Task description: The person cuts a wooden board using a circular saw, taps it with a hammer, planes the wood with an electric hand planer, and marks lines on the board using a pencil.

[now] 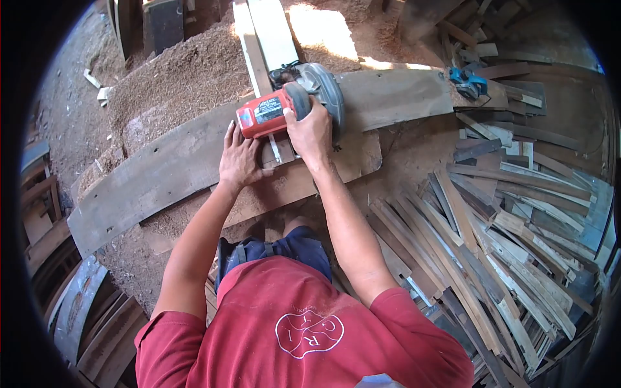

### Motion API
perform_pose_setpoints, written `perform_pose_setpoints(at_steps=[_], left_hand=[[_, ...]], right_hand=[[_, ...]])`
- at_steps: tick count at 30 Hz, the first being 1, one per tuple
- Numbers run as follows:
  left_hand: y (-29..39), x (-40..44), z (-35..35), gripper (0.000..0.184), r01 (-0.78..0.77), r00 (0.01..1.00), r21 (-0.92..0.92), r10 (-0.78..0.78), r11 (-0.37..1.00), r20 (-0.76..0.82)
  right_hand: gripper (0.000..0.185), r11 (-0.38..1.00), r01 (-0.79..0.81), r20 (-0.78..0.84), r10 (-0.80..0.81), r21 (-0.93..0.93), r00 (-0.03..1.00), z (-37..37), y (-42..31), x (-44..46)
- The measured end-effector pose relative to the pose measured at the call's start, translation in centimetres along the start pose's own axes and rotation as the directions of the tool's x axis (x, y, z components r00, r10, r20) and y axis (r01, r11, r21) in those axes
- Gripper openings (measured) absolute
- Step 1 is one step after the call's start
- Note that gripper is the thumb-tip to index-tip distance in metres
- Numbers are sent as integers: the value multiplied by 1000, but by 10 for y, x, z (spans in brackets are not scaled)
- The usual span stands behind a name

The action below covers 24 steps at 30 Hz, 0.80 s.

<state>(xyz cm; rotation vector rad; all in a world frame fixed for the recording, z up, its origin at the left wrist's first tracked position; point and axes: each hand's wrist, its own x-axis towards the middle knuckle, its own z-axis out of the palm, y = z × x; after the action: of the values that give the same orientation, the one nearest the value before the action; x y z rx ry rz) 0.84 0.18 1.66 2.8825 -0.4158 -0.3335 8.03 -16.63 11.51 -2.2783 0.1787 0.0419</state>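
A red circular saw (262, 115) with a grey blade guard sits across the workbench plank at the top middle. My right hand (312, 129) is wrapped round its rear handle. Beside the saw's motor end, my left hand (242, 157) lies with its fingers stretched out on the plank, close to the piece of wood under the saw. Beyond the saw a narrow wooden strip (253, 55) and a white-faced board (273, 32) run away from me. The blade and its contact with the wood are hidden.
The long curved-looking bench plank (149, 171) spans left to right. A blue power tool (468, 84) rests at its right end. Sawdust (171, 84) is heaped behind it. Loose wood strips (453, 258) pile up at right, and more boards (90, 317) lie at left.
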Motion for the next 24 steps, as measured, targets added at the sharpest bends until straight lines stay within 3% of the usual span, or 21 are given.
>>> perform_pose_setpoints(at_steps=[11, 23, 24], left_hand=[[2, -1, -1, 112, 4, 1000, 11, -4, 1000, -12], [3, -3, 4, 126, -2, 995, -22, -1, 1000, -100], [3, -2, 3, 126, 24, 998, -1, -24, 1000, -53]], right_hand=[[29, 1000, 16, -8, -16, 12, 1000, 8, 0, 21], [27, 999, 8, -76, -6, 31, 997, 7, -10, 29], [27, 999, 8, -97, -5, 33, 995, 3, -13, 24]])
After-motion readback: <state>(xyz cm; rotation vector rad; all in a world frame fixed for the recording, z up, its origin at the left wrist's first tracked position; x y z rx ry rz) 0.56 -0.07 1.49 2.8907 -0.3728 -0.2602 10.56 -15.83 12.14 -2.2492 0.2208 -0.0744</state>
